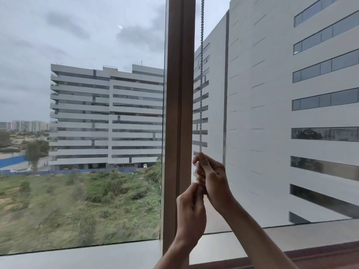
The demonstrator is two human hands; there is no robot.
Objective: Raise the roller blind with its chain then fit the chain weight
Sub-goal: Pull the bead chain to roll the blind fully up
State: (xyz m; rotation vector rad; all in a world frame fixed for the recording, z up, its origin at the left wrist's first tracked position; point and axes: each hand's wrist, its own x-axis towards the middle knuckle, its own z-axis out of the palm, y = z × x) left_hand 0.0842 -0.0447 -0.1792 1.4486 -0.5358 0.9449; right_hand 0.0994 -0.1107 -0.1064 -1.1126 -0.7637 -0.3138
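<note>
Right hand (210, 177), fingers curled tight, grips the bead chain (202, 78), which runs taut toward 12 o'clock beside the brown mullion (179, 113). Left hand (191, 212) sits at 7 o'clock of the right, touching it, fingertips pinching at the chain's lower end. Whether a weight sits in the fingers: cannot tell.

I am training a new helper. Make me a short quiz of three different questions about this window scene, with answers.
1. True or false: the right hand holds the grey beaded blind chain above the left hand.
2. Multiple choice: the chain hangs in front of (A) a curtain, (B) the glass just right of the brown vertical window frame post, (C) a door.
3. Fill in: both hands close their grip near the chain's ____ end.

Key: 1 true; 2 B; 3 lower.
</note>
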